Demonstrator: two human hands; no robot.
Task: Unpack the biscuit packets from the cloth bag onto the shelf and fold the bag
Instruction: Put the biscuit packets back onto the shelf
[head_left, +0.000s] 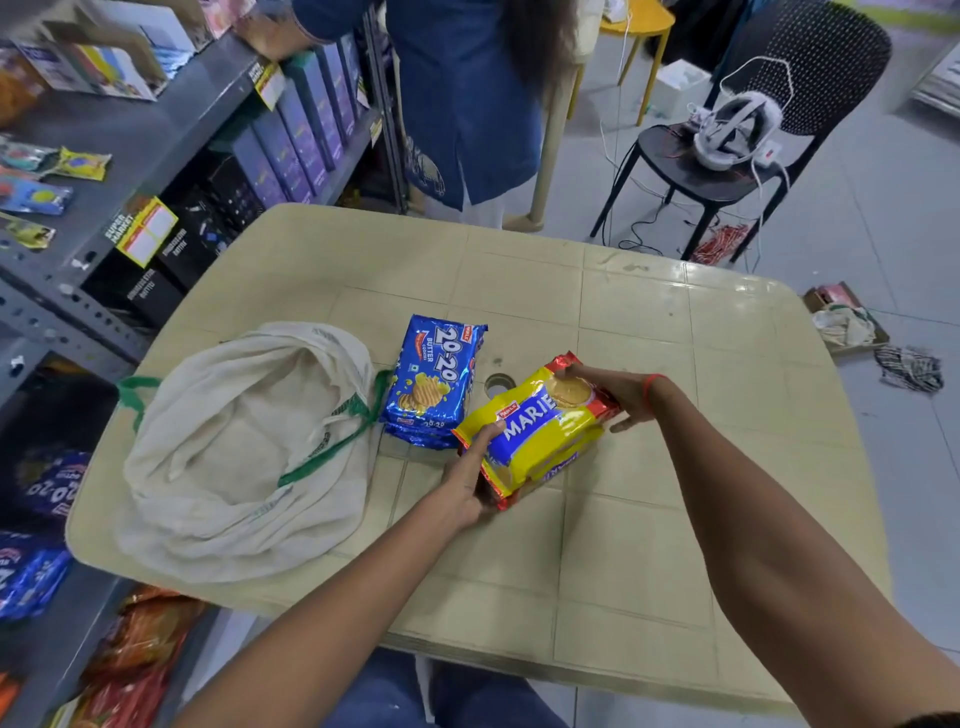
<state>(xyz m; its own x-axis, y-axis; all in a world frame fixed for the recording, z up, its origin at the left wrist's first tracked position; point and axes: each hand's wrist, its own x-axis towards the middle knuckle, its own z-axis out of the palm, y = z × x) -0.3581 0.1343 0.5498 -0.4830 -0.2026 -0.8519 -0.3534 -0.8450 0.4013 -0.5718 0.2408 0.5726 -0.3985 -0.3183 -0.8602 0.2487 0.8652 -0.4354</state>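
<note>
One beige plastic table (649, 332) fills the middle of the view, with a grey metal shelf (130, 150) along its left side. One cream cloth bag (228, 452) with green handles lies crumpled and slack on the table's left part, its mouth open toward the packets. Just beside it lies a stack of blue biscuit packets (434, 382) marked 20-20; at least two show, but the exact count cannot be told. One yellow biscuit packet (540, 428) with red ends and a blue Marie band is held just above the table near the middle, tilted. The left hand (467, 480) grips its near end and the right hand (618, 392) grips its far end.
</note>
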